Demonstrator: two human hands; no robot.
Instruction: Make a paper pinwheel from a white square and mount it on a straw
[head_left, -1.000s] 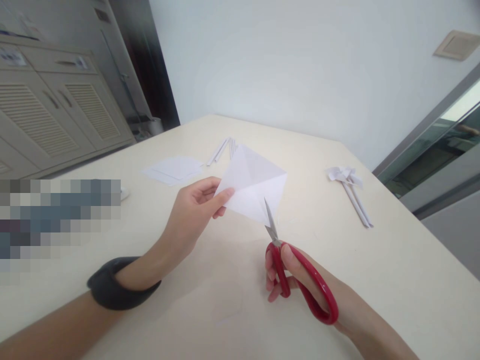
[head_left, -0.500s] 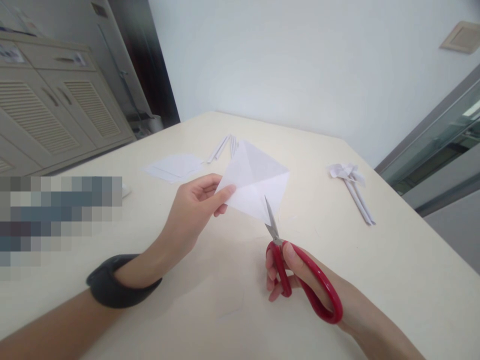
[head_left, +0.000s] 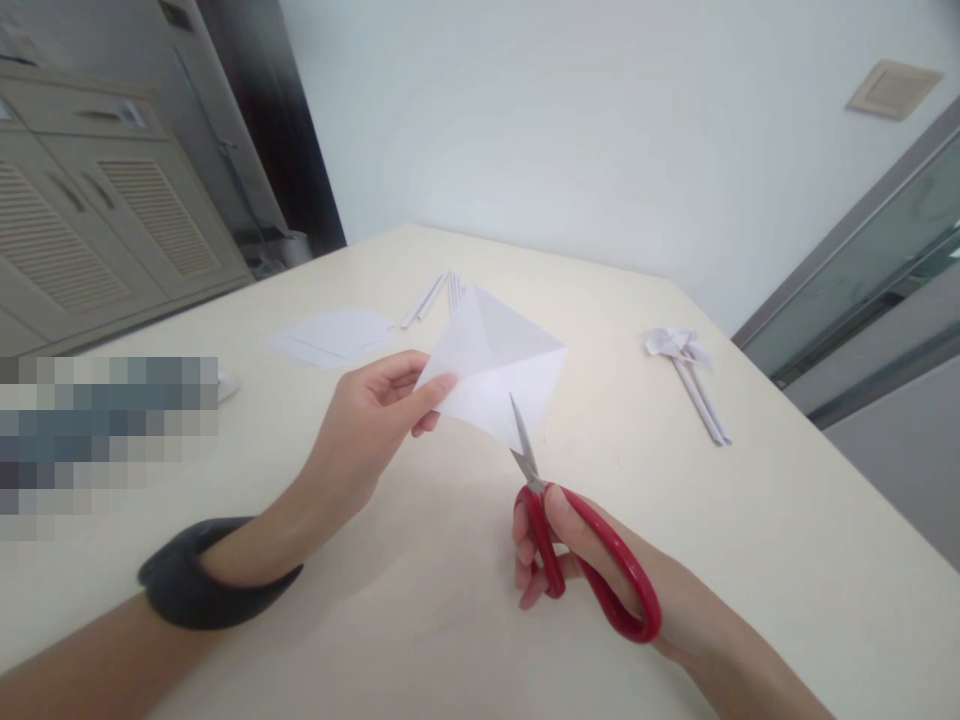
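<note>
My left hand (head_left: 371, 430) pinches the left corner of a creased white paper square (head_left: 495, 365) and holds it above the cream table (head_left: 787, 560). My right hand (head_left: 577, 560) grips red-handled scissors (head_left: 581, 545), thumb and fingers through the loops. The steel blades point up and away, and their tips sit in the paper's lower corner. A dark band wraps my left wrist.
A few flat white sheets (head_left: 330, 335) lie at the table's far left, with thin rolled paper sticks (head_left: 435, 295) behind them. Two finished paper pinwheels on sticks (head_left: 690, 380) lie at the right. Grey louvred cabinets (head_left: 97, 220) stand beyond the left edge. A blurred patch covers the left side.
Hands, paper and scissors keep the same hold; the blades sit slightly deeper in the paper's lower corner. The view has shifted a little to the right.
</note>
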